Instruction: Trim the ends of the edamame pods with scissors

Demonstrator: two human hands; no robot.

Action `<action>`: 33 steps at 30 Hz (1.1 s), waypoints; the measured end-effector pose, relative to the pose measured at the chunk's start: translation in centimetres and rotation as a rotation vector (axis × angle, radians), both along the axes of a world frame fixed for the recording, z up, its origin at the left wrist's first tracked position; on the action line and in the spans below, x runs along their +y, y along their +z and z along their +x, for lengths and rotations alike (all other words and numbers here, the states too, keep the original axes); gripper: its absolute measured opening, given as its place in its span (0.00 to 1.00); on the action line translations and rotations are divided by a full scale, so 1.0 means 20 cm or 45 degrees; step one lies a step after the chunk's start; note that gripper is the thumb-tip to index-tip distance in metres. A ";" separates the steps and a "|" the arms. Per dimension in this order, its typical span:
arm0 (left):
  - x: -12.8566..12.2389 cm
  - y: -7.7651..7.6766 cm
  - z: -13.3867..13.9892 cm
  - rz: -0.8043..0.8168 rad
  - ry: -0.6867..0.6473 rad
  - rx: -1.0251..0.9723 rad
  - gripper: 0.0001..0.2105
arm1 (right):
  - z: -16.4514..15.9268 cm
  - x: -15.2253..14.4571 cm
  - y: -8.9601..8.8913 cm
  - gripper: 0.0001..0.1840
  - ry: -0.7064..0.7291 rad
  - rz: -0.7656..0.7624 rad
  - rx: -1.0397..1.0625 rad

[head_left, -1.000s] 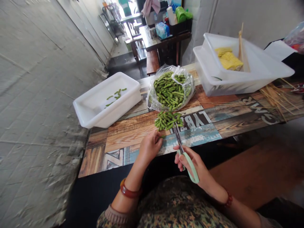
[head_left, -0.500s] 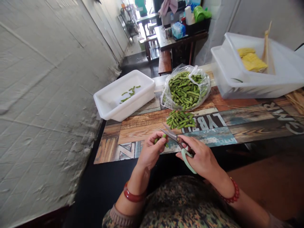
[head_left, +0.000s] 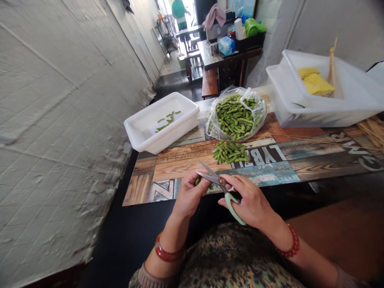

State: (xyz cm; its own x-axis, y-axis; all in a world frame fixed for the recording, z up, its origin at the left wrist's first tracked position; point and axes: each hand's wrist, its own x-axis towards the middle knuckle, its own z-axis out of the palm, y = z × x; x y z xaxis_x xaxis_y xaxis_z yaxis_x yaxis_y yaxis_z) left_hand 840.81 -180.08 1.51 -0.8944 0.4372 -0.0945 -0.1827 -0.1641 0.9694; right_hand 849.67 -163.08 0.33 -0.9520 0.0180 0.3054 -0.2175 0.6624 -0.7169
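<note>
Edamame pods (head_left: pixel 198 181) are pinched in the closed fingers of my left hand (head_left: pixel 188 195), partly hidden by them. My right hand (head_left: pixel 250 202) grips scissors with pale green handles (head_left: pixel 233 209). Their blades stand apart and point left, over the fingertips of my left hand and the pods there. Just beyond the blades a loose pile of edamame pods (head_left: pixel 229 152) lies on the table. Behind it sits a clear plastic bag (head_left: pixel 211 126) full of more pods. At the left, a white tub (head_left: pixel 162 138) has several pods on its bottom.
White plastic bins (head_left: pixel 318 116) stand stacked at the right, with a yellow bundle (head_left: pixel 318 83) in the upper one. Dry straw (head_left: pixel 373 134) lies on the wood-patterned table (head_left: pixel 177 168) beside them. A pale wall (head_left: pixel 60 120) runs along the left. Farther off, a person (head_left: pixel 179 16) stands near another table (head_left: pixel 210 60).
The scissors have shifted slightly left and lower, so their blades now lie over my left fingertips. The view has tilted up a little, showing more of the person in the background.
</note>
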 end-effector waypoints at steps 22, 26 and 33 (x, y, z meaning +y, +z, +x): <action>0.01 0.05 -0.04 0.360 0.212 -0.383 0.15 | 0.00 -0.05 -0.02 0.24 -0.076 -0.549 -0.354; 0.01 0.06 -0.03 0.365 0.247 -0.349 0.15 | 0.01 -0.07 -0.03 0.24 -0.060 -0.383 -0.238; -0.01 0.05 -0.01 0.368 0.271 -0.277 0.14 | 0.01 -0.08 -0.04 0.30 -0.010 -0.176 -0.103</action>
State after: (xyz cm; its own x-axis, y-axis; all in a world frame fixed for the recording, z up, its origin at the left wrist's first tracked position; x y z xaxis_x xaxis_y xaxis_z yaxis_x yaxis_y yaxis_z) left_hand 840.61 -180.21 2.49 -0.9403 0.2812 -0.1916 -0.3107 -0.4800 0.8204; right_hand 849.86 -164.71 -0.49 -0.9731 0.0621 0.2218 -0.1504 0.5579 -0.8162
